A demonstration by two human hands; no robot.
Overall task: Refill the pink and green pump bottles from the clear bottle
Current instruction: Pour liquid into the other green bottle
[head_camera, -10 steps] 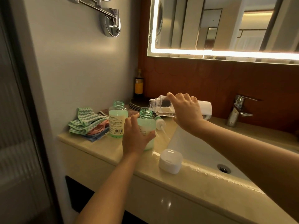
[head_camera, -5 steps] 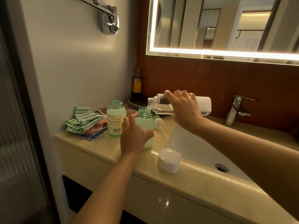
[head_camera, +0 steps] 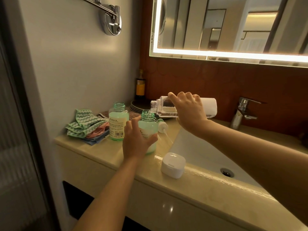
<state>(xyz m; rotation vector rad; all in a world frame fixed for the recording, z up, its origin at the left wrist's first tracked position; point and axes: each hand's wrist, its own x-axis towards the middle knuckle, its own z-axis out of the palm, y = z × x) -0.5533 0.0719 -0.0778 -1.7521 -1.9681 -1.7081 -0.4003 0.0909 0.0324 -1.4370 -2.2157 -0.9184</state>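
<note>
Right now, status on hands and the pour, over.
Left hand grips near green bottle. Right hand tips clear bottle over its open neck, liquid running. Loose pump lies behind, clear of pour.

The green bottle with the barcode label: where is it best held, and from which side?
Grip the green bottle round its wide body, probably from the near side. It stands upright and uncapped; cloths crowd its left, the left hand with the nearer bottle its right.
</note>
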